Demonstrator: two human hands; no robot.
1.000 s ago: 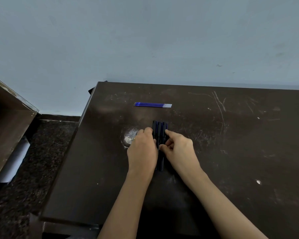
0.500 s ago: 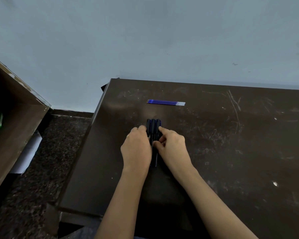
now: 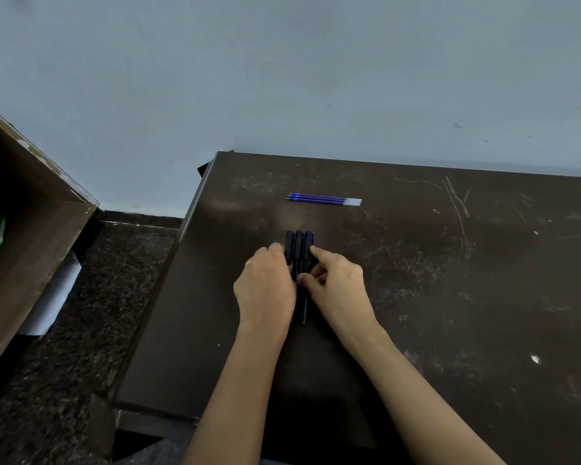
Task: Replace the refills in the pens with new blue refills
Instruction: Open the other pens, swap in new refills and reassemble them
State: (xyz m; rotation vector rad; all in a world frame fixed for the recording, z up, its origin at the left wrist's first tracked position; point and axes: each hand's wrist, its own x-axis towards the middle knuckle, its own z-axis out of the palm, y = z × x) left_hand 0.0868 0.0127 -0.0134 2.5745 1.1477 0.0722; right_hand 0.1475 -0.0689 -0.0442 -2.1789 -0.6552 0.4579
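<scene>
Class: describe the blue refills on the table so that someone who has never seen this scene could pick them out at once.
Start at the dark, scratched table against the pale wall. Toward its far edge, beyond the left hand and right hand, the refills lie crosswise, untouched. Unlike the thick dark pens between the hands, they are thin, bright blue, with clear right ends.

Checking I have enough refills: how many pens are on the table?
3, side by side: left pen against the left hand, middle pen, right pen pinched by the right hand. The hands could hide another.
</scene>
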